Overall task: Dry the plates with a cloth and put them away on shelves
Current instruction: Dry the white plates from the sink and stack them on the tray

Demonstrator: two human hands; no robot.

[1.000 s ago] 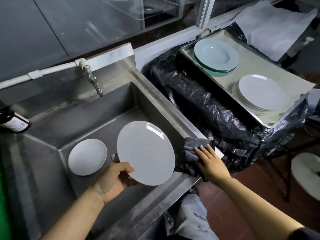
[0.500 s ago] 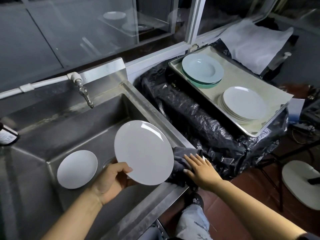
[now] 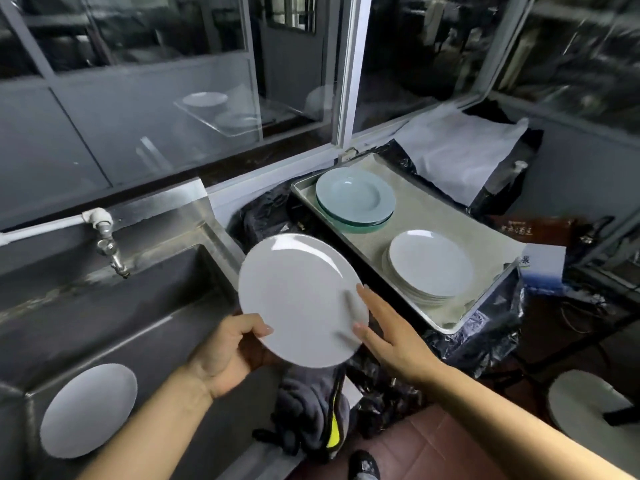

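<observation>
My left hand (image 3: 230, 351) grips the lower left rim of a white plate (image 3: 298, 296), held tilted above the sink's right edge. My right hand (image 3: 388, 337) has straight fingers that touch the plate's right rim. A dark grey cloth (image 3: 308, 407) hangs over the sink edge below the plate; no hand holds it. A second white plate (image 3: 88, 408) lies in the steel sink (image 3: 121, 327). On the metal tray (image 3: 446, 327) to the right sit a stack of white plates (image 3: 429, 268) and a stack of pale green plates (image 3: 355, 199).
A tap (image 3: 112, 249) juts over the sink at the back. Black plastic sheeting (image 3: 485, 334) drapes under the tray. Windows run along the back. A white stool seat (image 3: 585, 407) stands at the lower right on the red tiled floor.
My left hand lifted the plate up and to the right, out of the sink. My right hand left the cloth and came up to the plate's right rim.
</observation>
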